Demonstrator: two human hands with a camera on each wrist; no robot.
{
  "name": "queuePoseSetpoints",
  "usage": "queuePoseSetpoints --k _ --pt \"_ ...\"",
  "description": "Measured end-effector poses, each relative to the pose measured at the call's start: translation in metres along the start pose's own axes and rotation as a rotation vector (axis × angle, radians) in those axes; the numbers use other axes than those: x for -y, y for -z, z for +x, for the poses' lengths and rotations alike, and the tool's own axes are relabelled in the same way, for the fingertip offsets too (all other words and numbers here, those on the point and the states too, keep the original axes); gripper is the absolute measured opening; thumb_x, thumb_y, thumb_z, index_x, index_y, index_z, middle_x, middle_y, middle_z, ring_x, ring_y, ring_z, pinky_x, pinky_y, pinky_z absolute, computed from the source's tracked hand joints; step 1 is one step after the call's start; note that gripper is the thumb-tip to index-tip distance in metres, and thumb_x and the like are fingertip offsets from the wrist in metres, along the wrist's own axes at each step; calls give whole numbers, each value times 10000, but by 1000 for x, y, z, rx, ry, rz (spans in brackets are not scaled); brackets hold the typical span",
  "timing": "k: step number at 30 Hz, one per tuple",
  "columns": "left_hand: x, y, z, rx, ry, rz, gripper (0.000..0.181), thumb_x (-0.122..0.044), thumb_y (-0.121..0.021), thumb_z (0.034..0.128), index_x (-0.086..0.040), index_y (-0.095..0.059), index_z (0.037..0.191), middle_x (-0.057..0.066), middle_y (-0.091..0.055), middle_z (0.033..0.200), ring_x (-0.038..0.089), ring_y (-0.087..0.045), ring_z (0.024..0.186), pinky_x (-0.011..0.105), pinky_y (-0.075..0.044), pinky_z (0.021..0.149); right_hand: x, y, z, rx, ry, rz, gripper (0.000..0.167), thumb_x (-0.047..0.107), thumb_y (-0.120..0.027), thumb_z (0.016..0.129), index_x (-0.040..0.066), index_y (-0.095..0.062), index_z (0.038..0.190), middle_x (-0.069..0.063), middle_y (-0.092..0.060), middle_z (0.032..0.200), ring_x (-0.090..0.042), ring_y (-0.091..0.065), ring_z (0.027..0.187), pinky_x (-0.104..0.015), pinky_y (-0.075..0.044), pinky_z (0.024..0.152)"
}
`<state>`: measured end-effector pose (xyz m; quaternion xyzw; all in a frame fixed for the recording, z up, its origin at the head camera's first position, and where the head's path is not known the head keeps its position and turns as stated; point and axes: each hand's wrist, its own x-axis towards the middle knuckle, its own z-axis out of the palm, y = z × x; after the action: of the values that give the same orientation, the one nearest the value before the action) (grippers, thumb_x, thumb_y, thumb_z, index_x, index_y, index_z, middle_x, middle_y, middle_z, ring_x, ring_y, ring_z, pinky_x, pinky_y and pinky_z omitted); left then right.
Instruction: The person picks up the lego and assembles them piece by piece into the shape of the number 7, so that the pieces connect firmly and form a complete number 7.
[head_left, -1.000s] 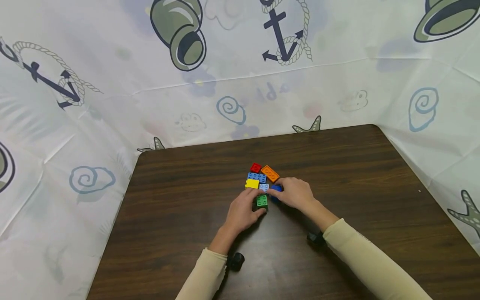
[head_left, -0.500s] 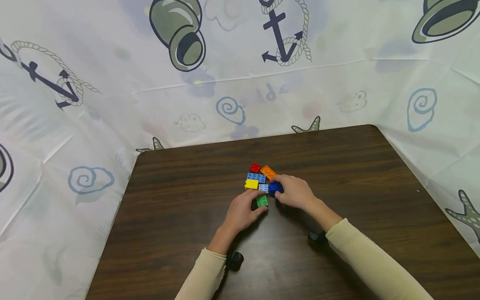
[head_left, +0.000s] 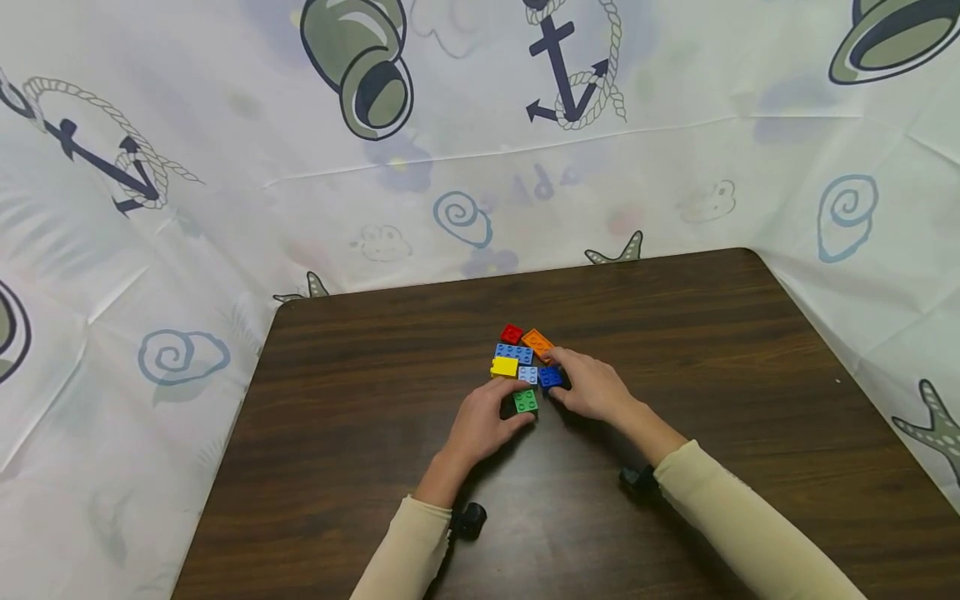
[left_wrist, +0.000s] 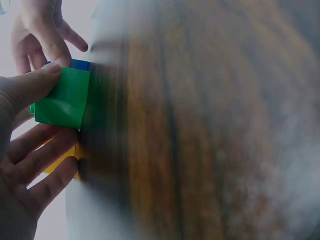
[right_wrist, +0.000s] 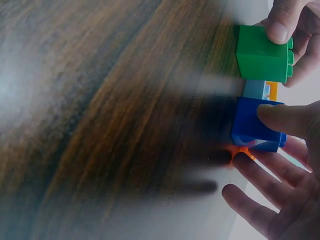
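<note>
The left hand [head_left: 480, 425] pinches a green brick [head_left: 526, 401] between thumb and fingers; in the left wrist view its thumb lies on the green brick [left_wrist: 64, 97]. The right hand [head_left: 597, 390] holds a dark blue brick [head_left: 551, 377], its thumb against the side of that blue brick [right_wrist: 257, 122] in the right wrist view. Between and behind them stand a light blue brick [head_left: 528, 375], a yellow brick [head_left: 505, 367], and a longer blue brick [head_left: 514, 353]. An orange brick [head_left: 537, 342] lies beyond the right fingertips, beside a red brick [head_left: 512, 333].
The bricks stand close together on a dark brown wooden table [head_left: 360, 375]. Behind and beside the table hangs a white printed cloth [head_left: 480, 100]. A black wrist device [head_left: 471, 522] is on the left wrist, another [head_left: 637, 479] on the right.
The right fingers have spread around the dark blue brick, and more of its studded top shows. The green brick has shifted slightly to the right with the left hand round it.
</note>
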<state>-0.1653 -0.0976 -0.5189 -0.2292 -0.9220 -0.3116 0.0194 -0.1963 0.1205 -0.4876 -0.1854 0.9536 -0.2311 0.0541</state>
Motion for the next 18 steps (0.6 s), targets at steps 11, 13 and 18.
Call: queuePoseSetpoints --k 11,13,18 --pt "3 1 1 -29 46 -74 454 -372 -811 811 -153 -702 1194 8 -686 1179 159 -633 1049 376 -511 917 0 5 0 -65 65 26 473 242 -696 922 78 -587 1353 -61 -624 1191 -198 -593 932 -433 -529 840" --pt "4 0 1 -31 51 -76 442 -370 -813 810 -144 -710 1175 15 -693 1163 163 -639 1030 377 -514 911 3 7 -2 -76 96 61 469 223 -685 929 63 -578 1358 -65 -617 1189 -198 -596 942 -429 -530 848" --pt "7 -1 2 -40 46 -84 432 -357 -818 806 -123 -716 1155 27 -699 1145 175 -645 1020 388 -516 907 12 12 -7 -49 166 154 463 227 -693 929 106 -578 1361 -52 -609 1215 -225 -622 1031 -423 -527 888"
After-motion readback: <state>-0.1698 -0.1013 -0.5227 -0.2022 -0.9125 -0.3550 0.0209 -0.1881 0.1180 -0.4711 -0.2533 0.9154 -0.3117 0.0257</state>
